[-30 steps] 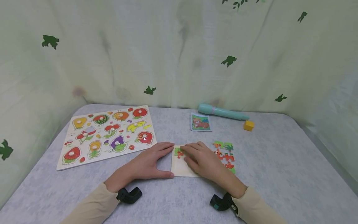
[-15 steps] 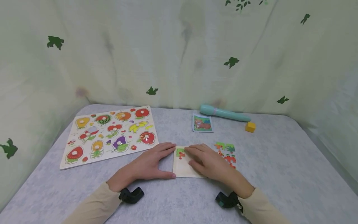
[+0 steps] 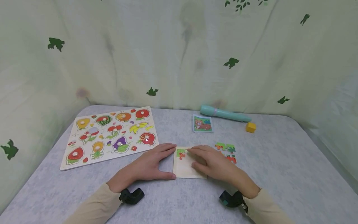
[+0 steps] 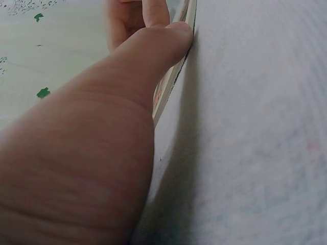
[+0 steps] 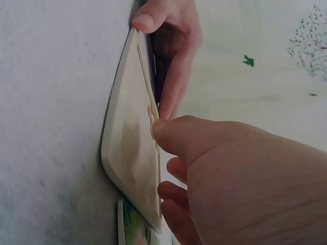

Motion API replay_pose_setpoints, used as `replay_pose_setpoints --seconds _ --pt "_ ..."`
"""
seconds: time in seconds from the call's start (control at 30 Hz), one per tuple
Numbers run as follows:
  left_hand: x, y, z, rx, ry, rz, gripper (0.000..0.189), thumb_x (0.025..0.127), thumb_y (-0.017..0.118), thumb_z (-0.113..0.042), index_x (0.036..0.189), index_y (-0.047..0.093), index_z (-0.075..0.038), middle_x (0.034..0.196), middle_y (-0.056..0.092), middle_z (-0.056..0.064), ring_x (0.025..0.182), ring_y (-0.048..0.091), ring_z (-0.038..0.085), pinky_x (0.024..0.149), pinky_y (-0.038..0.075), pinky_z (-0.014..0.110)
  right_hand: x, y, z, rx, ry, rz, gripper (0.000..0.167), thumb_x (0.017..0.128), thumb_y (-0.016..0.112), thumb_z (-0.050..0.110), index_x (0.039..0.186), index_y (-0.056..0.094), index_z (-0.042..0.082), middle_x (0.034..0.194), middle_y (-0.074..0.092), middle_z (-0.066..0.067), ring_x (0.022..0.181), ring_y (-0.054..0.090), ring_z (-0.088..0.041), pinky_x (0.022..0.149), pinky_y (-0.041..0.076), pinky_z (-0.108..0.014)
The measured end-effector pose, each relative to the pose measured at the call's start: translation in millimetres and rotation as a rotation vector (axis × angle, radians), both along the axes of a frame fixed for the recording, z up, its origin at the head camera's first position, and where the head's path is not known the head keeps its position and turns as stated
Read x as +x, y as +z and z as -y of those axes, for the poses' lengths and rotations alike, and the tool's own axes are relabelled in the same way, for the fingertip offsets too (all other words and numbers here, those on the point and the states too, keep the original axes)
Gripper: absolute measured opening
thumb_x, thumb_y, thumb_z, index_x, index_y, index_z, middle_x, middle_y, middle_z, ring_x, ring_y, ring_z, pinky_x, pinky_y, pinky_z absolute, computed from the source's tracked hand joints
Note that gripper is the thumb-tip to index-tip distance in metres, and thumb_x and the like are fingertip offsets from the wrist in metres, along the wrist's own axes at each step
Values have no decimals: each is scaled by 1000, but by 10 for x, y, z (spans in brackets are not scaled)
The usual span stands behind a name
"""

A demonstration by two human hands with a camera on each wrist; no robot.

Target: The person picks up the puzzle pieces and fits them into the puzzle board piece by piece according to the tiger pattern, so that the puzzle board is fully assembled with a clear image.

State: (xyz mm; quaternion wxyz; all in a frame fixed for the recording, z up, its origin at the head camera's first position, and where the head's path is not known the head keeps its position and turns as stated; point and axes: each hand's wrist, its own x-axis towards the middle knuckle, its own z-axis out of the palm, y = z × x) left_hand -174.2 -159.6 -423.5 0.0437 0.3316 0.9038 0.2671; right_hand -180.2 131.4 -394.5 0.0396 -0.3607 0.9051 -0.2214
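A pale wooden puzzle tray [image 3: 184, 169] lies at the middle of the table. One green and red jigsaw piece [image 3: 181, 153] sits in its far left corner. Along the tray's left edge rests my left hand [image 3: 151, 161], thumb at the near corner and fingertips at the far one. My right hand [image 3: 216, 161] reaches over the tray's right half, its thumb apart from the extended forefinger, whose tip is near the far rim. Loose jigsaw pieces [image 3: 231, 148] lie right of the tray, partly hidden behind this hand.
A board of knobbed fruit pieces [image 3: 112, 137] lies at the left, close to my left hand. Behind the tray are a small bear picture card [image 3: 202, 123], a turquoise pen-shaped toy [image 3: 223, 114] and a yellow cube [image 3: 250, 127]. A curtain [image 3: 167, 56] hangs behind the table.
My right hand has drawn slightly right, away from the jigsaw piece in the corner, and its thumb now stands farther from it. My left hand stays at the tray's edge. The head view shifted slightly.
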Motion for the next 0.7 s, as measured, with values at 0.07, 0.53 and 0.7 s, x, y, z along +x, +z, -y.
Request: replay_pose_setpoints --seconds 0.07,0.53,0.7 --pt "2 -4 0 0 -2 -2 99 84 72 -71 159 42 -14 165 37 -2 152 34 22 118 38 50 -15 -11 -37 -12 -9 -2 49 100 69 29 147 59 14 145 60 -5 135 56 -23 109 49 -47" --pt "10 6 2 -6 3 -7 99 83 73 -69 158 43 -13 165 37 -1 152 35 22 119 38 49 -80 -2 -151 -48 -15 -62 47 100 70 25 144 61 12 141 63 -6 124 63 -22 96 56 -44" --pt "3 6 1 -9 2 -13 99 84 73 -70 158 43 -13 164 37 -1 152 35 22 118 39 49 -108 -4 -182 -65 -26 -80 44 99 71 21 141 63 10 138 65 -6 110 64 -18 87 56 -37"
